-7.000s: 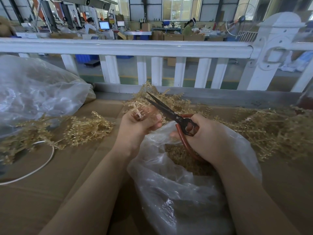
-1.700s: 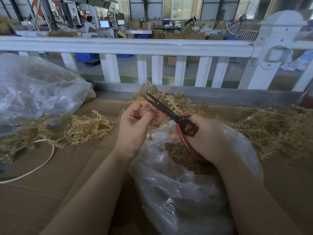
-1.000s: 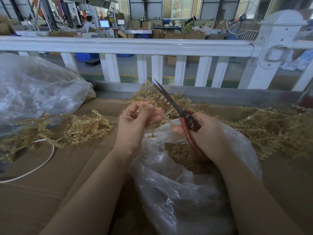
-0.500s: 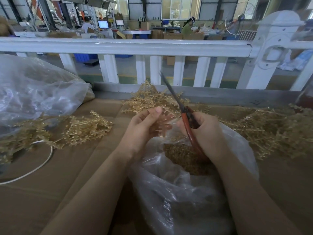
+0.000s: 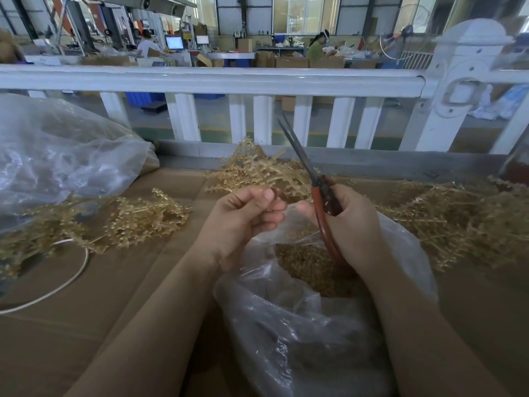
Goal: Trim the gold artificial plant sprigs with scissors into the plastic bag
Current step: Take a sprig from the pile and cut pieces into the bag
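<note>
Our right hand (image 5: 352,224) grips the scissors (image 5: 317,184), blades closed and raised clear; our left hand (image 5: 243,216), fingers curled, apparently pinches a fragment over the plastic bag (image 5: 286,325) so trimmings fall in. Gold sprigs (image 5: 257,173) await behind.

Daylight from the windows (image 5: 303,12) far behind the railing (image 5: 211,80) lights the hall evenly; the rail's top carries a pale sheen. Below the railing the bench (image 5: 86,325) is dimmer, with soft, faint shadows. The bag (image 5: 300,333) shows small white glints. Wide-angle distortion bows the railing and tilts the post (image 5: 458,81) at its right end. Background detail is soft.
</note>
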Available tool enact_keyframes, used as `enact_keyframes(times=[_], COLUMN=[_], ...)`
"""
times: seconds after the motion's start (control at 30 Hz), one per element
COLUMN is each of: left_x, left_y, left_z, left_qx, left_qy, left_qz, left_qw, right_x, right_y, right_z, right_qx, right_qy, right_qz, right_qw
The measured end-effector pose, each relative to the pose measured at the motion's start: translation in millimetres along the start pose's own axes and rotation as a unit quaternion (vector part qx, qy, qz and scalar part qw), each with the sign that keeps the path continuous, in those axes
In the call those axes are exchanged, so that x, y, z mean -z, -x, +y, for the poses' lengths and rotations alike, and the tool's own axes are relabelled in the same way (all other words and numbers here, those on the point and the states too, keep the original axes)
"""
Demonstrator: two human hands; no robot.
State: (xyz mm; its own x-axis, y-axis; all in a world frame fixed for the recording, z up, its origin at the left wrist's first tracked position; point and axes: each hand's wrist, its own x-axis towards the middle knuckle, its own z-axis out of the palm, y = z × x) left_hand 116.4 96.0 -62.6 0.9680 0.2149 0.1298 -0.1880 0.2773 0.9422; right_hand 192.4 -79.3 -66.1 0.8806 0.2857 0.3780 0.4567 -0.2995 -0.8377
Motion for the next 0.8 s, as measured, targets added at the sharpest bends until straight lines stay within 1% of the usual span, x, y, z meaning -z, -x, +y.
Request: enact_keyframes(times=[0.07,0.17,0.27,0.4,0.57,0.63,0.7,0.8], left_x=[-0.1,0.1,-0.4,1.6,2.9,2.6,2.4,2.2], left_y=[-1.8,-2.8,-3.8,-5.5,-7.5,-7.6,-7.1,-5.8], left_z=[-1.2,-1.0,0.4,-0.5,-2.8,-3.3,-3.7,-1.7], left_qx=[-0.016,-0.03,-0.038,-0.056,-0.107,-0.133,-0.164,-0.188], left_qy=[0.008,0.031,0.058,0.061,0.009,-0.041,-0.091,-0.119], left_qz=[0.031,0.057,0.077,0.09,0.111,0.11,0.098,0.096], left_qw=[0.999,0.997,0.995,0.993,0.988,0.984,0.977,0.97], right_x=[0.2,0.3,0.1,2.5,6.3,6.8,6.9,6.8], right_y=[0.7,2.9,3.8,2.9,3.1,3.0,2.8,2.8], right_z=[-1.7,-4.8,-4.2,-2.4,-2.2,-3.6,-4.5,-4.4], right_qx=[0.005,0.01,0.012,0.016,0.049,0.061,0.068,0.073], right_qy=[0.022,0.069,0.114,0.166,0.249,0.272,0.277,0.273], right_qz=[-0.016,-0.039,-0.059,-0.091,-0.107,-0.107,-0.106,-0.11], right_qw=[1.0,0.997,0.992,0.982,0.961,0.955,0.952,0.953])
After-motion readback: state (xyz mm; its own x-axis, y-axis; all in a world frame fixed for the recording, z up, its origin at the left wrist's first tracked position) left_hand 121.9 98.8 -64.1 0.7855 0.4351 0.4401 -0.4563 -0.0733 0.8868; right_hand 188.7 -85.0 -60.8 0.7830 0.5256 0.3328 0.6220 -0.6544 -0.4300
